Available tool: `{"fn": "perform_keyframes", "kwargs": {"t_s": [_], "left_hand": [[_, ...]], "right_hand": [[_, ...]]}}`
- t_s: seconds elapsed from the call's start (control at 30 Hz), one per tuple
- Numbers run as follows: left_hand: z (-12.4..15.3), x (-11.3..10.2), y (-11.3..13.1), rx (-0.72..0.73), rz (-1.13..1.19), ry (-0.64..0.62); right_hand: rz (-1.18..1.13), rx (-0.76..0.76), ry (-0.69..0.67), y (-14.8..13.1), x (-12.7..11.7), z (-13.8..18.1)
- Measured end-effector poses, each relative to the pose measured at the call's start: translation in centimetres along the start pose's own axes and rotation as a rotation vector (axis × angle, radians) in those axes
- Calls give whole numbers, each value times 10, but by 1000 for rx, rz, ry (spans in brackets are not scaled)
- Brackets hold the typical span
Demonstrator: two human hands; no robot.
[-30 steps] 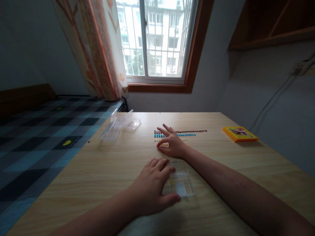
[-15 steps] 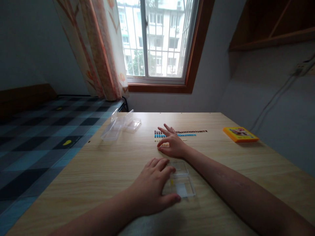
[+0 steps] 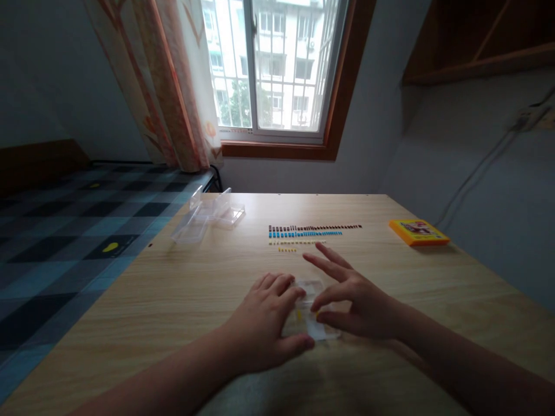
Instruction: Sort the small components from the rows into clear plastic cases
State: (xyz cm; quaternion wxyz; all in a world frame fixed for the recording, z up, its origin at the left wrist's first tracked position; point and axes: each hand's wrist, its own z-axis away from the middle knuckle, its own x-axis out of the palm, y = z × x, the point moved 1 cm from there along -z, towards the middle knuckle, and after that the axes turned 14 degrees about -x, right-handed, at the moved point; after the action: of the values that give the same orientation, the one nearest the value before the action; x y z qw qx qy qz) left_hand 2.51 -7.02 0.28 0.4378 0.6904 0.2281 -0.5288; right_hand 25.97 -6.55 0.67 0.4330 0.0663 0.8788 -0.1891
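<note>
My left hand (image 3: 275, 323) holds an open, clear plastic box (image 3: 315, 330) by its left side, fingers at the hinge area and thumb at the near edge. Inside lie a few small yellow pieces (image 3: 299, 315). My right hand (image 3: 358, 303) reaches over the box from the right. Its thumb and forefinger pinch at a tiny yellow piece (image 3: 318, 314); the other fingers are raised. Beyond the hands, small pieces form rows on the table: dark brown (image 3: 312, 228), blue (image 3: 299, 234), pale yellow (image 3: 295, 242) and a short row of deeper yellow (image 3: 286, 250).
Several clear plastic boxes (image 3: 191, 229) with raised lids stand at the table's far left. An orange-yellow box (image 3: 418, 232) with a printed cover lies at the right. The wooden table (image 3: 173, 300) borders a bed with a checked sheet (image 3: 87, 231). A window is behind.
My right hand has moved back from the rows to the clear box, uncovering the short yellow row. My left hand stays at the box. The view has shifted slightly.
</note>
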Motion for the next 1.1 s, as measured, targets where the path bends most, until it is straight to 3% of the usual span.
{"fn": "perform_keyframes", "kwargs": {"t_s": [0.27,0.53,0.8,1.1], "left_hand": [[0,2,-2,20,-2,2],[-1,4,-5,20,-7,1],[-1,1,-1,14,2,-9],[-1,0,-1,33,30,8]], "right_hand": [[-7,65,-120,1,23,2],[-32,21,-24,-1,7,6],[84,-64,-136,-2,9,8],[134,-34,-160,-2,14,6]]}}
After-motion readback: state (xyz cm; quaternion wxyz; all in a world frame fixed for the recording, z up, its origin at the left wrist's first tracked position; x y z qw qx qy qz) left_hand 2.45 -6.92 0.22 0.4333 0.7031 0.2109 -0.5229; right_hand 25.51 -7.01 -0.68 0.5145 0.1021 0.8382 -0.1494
